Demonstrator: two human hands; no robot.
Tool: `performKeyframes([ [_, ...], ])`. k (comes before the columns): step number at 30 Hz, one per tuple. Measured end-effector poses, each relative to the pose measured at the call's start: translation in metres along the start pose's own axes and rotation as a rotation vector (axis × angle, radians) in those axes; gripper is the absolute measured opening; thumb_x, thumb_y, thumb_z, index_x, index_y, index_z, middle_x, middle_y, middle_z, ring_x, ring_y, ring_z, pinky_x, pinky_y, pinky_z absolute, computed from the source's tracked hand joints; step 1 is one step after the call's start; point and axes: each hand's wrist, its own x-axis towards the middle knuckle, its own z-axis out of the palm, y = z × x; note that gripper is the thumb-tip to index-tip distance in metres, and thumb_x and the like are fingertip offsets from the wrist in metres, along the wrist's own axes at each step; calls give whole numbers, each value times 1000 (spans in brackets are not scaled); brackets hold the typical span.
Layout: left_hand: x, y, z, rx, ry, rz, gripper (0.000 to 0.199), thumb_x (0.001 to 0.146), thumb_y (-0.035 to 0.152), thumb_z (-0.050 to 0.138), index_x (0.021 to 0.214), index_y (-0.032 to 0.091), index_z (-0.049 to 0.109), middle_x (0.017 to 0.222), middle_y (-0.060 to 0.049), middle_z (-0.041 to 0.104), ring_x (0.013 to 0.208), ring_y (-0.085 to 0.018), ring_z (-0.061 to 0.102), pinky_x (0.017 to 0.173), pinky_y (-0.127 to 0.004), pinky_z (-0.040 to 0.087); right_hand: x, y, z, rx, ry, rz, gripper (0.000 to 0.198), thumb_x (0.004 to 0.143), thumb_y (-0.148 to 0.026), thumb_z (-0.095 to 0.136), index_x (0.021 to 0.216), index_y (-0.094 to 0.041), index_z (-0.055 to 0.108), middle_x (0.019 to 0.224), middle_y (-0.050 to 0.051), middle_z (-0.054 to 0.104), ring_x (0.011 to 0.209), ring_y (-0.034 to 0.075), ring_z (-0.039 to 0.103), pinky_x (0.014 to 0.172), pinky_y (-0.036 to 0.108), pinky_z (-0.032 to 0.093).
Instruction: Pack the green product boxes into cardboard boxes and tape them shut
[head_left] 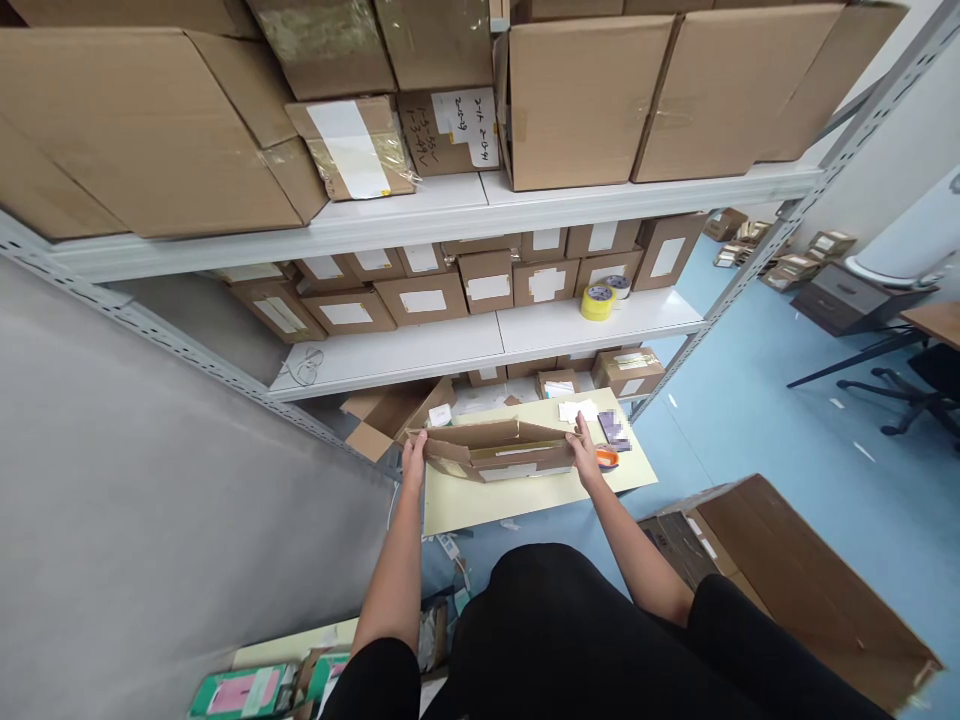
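Between my two hands is a partly flattened cardboard box (525, 458), long and narrow, its top edges parted. My left hand (414, 458) grips its left end, and my right hand (580, 452) grips the right end. Under it lies a pale yellow board (480, 512). Close to my right hand are an orange-and-blue tape roll or dispenser (607, 458), a dark purple item (615, 430) partly blurred out, and white paper slips (576, 410). An open cardboard box (390, 410) stands beyond my left hand.
Metal shelving (420, 232) rises in front, loaded with labelled cardboard boxes. Yellow tape (598, 303) sits on the middle shelf (420, 355). At right, a large open carton (795, 560) stands on the blue floor (739, 400). A grey wall (187, 480) borders the left.
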Motion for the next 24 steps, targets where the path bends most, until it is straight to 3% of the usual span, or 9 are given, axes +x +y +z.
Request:
performKeyframes([
  [3,-4,0,-1,-13,0,-65,56,84,63,63,125,26,65,126,-9,71,124,-30,64,98,-42,55,-3,0,0,13,-30,-13,83,83,-42,62,161,-32,38,167,1,38,155,27,34,126,45,29],
  [7,-15,-1,4,-5,-121,-40,51,81,56,70,122,27,65,134,-9,68,131,-32,60,101,-43,53,-9,1,5,42,-67,-29,83,79,-33,58,160,-30,41,164,3,44,153,29,37,125,47,31],
  [13,-34,2,43,1,-373,67,61,74,48,84,126,25,64,135,-12,68,131,-32,61,110,-43,48,-20,6,24,3,-155,-41,83,76,-29,54,159,-31,43,161,-2,47,155,24,33,127,43,29],
  [17,-32,3,62,-28,-333,125,65,71,41,89,126,24,59,137,-14,67,128,-32,63,111,-46,48,-20,5,26,-28,-164,-58,83,76,-29,54,158,-31,45,162,-3,46,157,23,29,129,44,25],
  [24,-13,-4,69,-21,-231,173,54,73,25,79,123,23,59,132,-12,69,126,-28,64,114,-46,45,-19,4,10,-67,-235,-43,54,80,-35,62,133,-33,72,161,0,48,154,29,34,126,47,29],
])
